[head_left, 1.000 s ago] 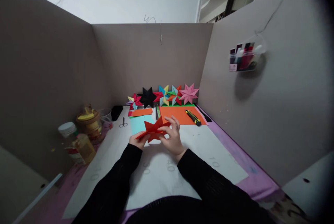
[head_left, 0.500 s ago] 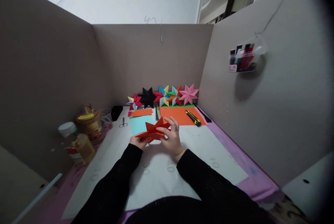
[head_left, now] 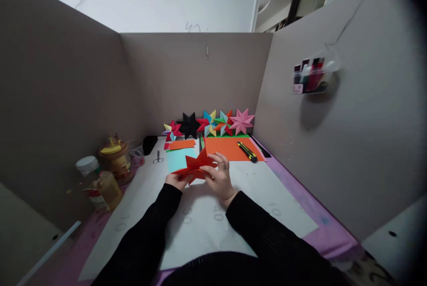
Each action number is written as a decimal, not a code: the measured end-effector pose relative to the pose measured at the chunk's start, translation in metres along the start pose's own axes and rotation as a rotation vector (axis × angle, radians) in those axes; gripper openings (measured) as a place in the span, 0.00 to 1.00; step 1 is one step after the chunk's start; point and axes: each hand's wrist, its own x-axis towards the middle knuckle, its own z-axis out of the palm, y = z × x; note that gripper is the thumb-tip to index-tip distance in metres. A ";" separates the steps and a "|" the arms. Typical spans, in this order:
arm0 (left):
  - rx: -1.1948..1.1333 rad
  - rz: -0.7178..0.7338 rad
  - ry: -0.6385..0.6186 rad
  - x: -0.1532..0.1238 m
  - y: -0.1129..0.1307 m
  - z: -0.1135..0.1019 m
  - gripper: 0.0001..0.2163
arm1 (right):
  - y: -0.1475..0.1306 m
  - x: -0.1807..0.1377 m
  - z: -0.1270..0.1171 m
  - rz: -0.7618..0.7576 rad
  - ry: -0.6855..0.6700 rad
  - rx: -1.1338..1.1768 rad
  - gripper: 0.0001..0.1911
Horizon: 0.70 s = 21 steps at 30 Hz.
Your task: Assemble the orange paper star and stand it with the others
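Scissors lie left of the orange sheet. Left hand, near-left of sheet, grips left side of red paper star. Star held tilted in front of sheet's left end. Right hand, in front of sheet, pinches star's right side. Yellow-black cutter lies on right part of sheet.

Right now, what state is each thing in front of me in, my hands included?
Red-orange paper star: folded, points spread, held
Left hand: gripping the star's left side
Right hand: fingers on the star's right side
Scissors: lying down, blades apparently shut
Yellow-black cutter: lying on the orange sheet, blade unclear
White-lidded bottle: upright, lid on
Five folded stars: upright, in a row
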 end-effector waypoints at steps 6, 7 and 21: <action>0.053 -0.003 0.033 0.000 -0.002 0.000 0.12 | 0.003 -0.003 0.003 -0.052 -0.076 0.034 0.11; 0.074 -0.005 0.041 0.000 -0.001 -0.001 0.12 | 0.004 -0.003 0.003 -0.049 -0.097 0.051 0.11; 0.077 0.004 0.045 -0.002 0.013 -0.004 0.12 | 0.009 -0.003 0.010 0.310 -0.008 0.179 0.08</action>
